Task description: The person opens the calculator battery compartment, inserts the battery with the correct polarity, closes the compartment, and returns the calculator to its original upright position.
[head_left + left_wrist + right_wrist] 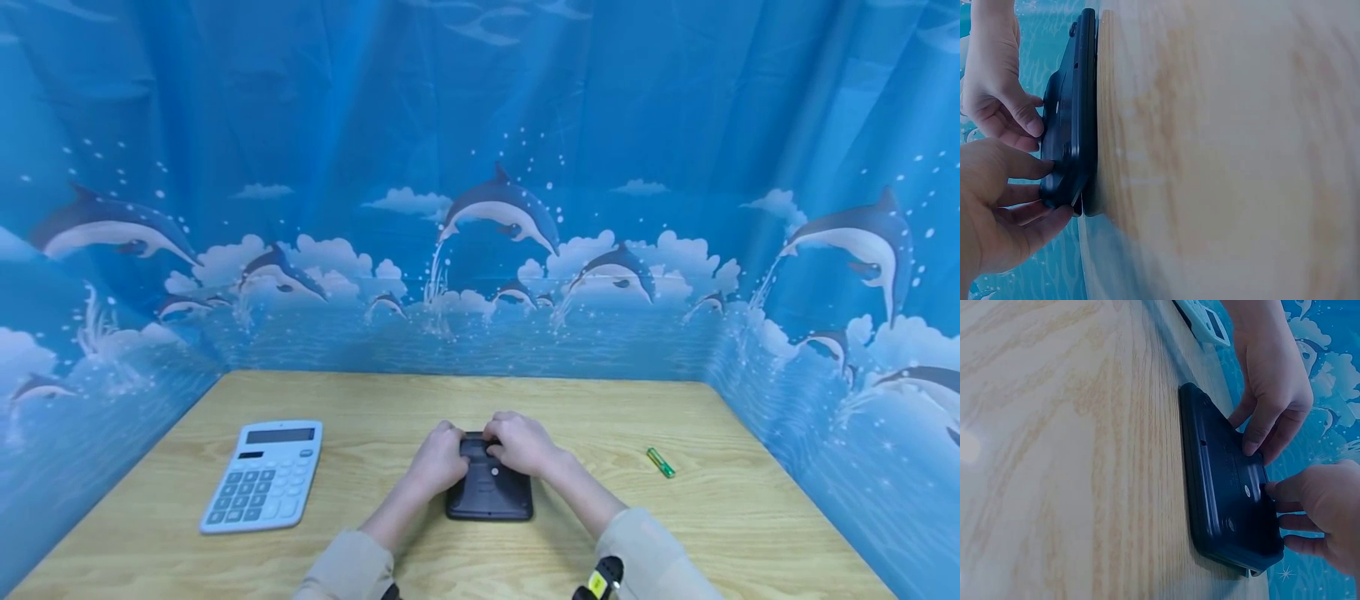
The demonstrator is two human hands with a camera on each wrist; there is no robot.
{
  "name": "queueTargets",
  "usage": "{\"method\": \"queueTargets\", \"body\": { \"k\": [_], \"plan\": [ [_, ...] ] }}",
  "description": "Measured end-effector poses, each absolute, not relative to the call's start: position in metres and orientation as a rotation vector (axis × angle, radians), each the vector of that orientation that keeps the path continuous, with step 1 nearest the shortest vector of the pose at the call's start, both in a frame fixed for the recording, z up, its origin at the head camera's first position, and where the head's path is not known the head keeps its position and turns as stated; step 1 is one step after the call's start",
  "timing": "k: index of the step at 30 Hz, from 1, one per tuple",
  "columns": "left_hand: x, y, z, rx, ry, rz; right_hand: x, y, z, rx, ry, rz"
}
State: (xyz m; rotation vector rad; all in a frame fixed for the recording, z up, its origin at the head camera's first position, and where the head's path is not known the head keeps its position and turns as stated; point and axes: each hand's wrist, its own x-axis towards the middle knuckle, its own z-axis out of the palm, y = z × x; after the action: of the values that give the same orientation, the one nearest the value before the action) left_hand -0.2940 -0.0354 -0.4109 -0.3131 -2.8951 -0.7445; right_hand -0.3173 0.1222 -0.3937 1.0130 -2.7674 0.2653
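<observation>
A black calculator (489, 498) lies back side up on the wooden table, with small round feet and a light dot on its back. My left hand (438, 458) grips its far left corner, thumb on the back and fingers bent over the far edge. Beside it, my right hand (521, 442) holds the far right part, its thumb also pressing the back. In the left wrist view the left hand's fingers (1050, 228) curl round the calculator's end. The right wrist view shows the right thumb (1285, 487) on the casing; the keys face down, hidden.
To the left lies a light blue calculator (262, 479), keys up. A green battery (661, 462) rests on the table's (600, 417) right side. A blue dolphin-print curtain (480, 333) encloses the back and both sides.
</observation>
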Motion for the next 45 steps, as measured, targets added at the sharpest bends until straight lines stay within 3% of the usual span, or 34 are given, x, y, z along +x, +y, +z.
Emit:
{"method": "queueTargets", "body": {
  "k": [28, 45],
  "plan": [
    [-0.294, -0.033, -0.411, -0.279, -2.906, -0.775, -0.323, 0.123, -0.395, 0.995, -2.828, 0.341],
    [-0.294, -0.033, -0.411, -0.282, -2.914, -0.773, -0.326, 0.117, -0.386, 0.847, -2.985, 0.550]
  ]
}}
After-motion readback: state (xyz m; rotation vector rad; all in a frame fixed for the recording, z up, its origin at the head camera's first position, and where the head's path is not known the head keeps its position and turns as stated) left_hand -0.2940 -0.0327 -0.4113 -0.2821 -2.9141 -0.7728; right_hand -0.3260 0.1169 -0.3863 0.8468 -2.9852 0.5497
